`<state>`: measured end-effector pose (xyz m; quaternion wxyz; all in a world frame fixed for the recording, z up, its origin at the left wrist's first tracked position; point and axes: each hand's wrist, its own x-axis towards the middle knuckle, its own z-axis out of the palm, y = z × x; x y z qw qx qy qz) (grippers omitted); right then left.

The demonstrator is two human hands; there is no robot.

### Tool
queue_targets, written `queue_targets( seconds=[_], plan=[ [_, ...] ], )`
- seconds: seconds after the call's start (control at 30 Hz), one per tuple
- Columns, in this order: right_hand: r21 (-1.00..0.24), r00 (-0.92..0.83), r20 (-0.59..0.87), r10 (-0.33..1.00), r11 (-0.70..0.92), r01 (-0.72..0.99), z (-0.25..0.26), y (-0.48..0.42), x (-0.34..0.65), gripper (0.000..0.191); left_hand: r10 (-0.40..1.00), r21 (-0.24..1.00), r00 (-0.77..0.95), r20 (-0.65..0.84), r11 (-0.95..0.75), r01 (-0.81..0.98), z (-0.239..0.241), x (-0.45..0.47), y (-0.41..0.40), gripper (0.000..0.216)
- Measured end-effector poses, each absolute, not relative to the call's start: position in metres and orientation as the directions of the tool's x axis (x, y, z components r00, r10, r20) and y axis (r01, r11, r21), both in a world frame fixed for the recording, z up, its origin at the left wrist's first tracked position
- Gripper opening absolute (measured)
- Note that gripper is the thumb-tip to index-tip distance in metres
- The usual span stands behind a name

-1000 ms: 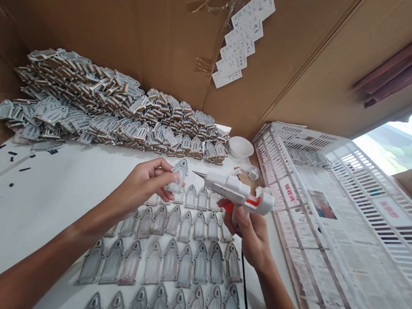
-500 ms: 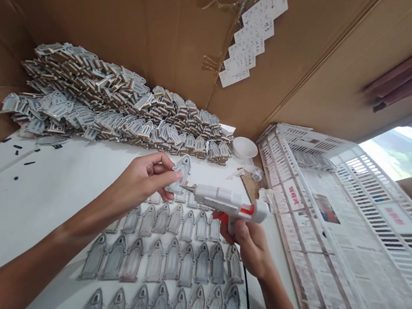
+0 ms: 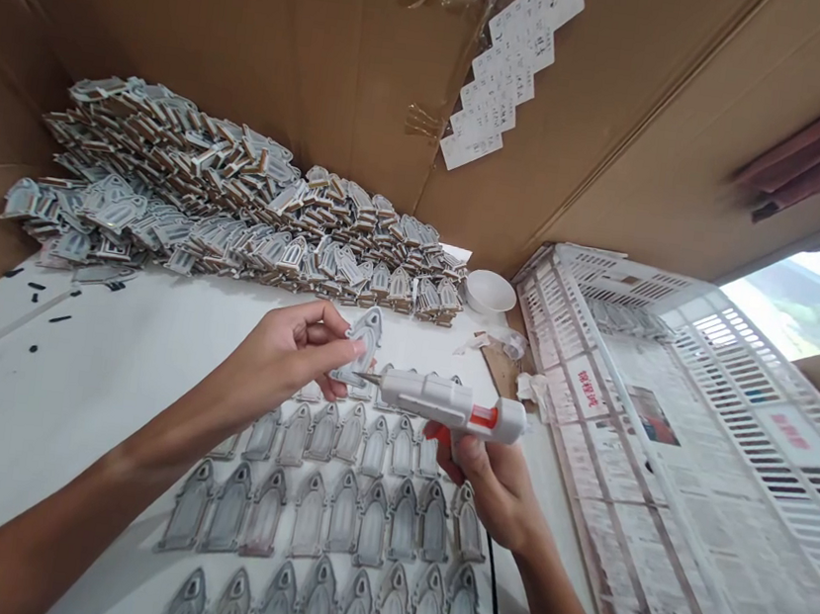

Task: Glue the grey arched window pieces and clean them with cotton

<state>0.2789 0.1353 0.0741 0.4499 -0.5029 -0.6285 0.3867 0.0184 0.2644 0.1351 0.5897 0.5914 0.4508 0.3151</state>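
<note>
Between the thumb and fingers of my left hand (image 3: 304,349) is a small grey arch-shaped plaque (image 3: 368,334), held up above the table. My right hand (image 3: 497,482) grips a white hot glue gun (image 3: 429,396) with an orange trigger. The gun's metal nozzle points left and reaches the lower part of the plaque; whether it touches cannot be made out. Below both hands, rows of similar grey arch-shaped pieces (image 3: 344,513) lie flat on the white table (image 3: 122,341). A black cord (image 3: 490,596) runs down beneath my right wrist.
A long heap of arch pieces (image 3: 193,181) lines the cardboard wall (image 3: 322,47) at the back. Near its right end stands a white bowl (image 3: 490,293). A white plastic crate (image 3: 592,409) fills the right side. Small black scraps (image 3: 60,318) lie at left.
The glue gun has shifted slightly left, its nozzle now further across the plaque. My left hand keeps its hold almost unmoved.
</note>
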Motion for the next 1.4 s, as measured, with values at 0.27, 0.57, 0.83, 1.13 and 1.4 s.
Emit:
queue_targets(
  seconds=[0.27,0.57,0.83,1.13,1.4],
  plan=[
    [-0.899,-0.085,0.190,0.978,0.208,0.386,0.073,0.134,0.281,0.053,0.913,0.975,0.374,-0.163,0.091,0.204,0.134,0.018,0.266,0.045],
    [-0.704,-0.159,0.292,0.943,0.324,0.632,0.093,0.129,0.277,0.051,0.918,0.974,0.375,-0.127,0.044,0.222,0.127,0.018,0.267,0.047],
    [-0.576,-0.218,0.283,0.934,0.347,0.740,0.104,0.123,0.265,0.024,0.933,0.937,0.345,-0.098,-0.030,0.348,0.119,0.021,0.265,0.040],
    [-0.459,-0.065,0.423,0.904,0.275,0.845,0.101,0.119,0.277,0.036,0.987,0.914,0.093,-0.133,0.085,0.397,0.104,-0.060,0.303,0.052],
    [-0.622,0.054,0.248,0.967,0.117,0.775,0.088,0.108,0.275,0.063,0.979,0.792,0.052,-0.195,0.126,0.597,0.063,-0.128,0.290,0.058]
  ],
)
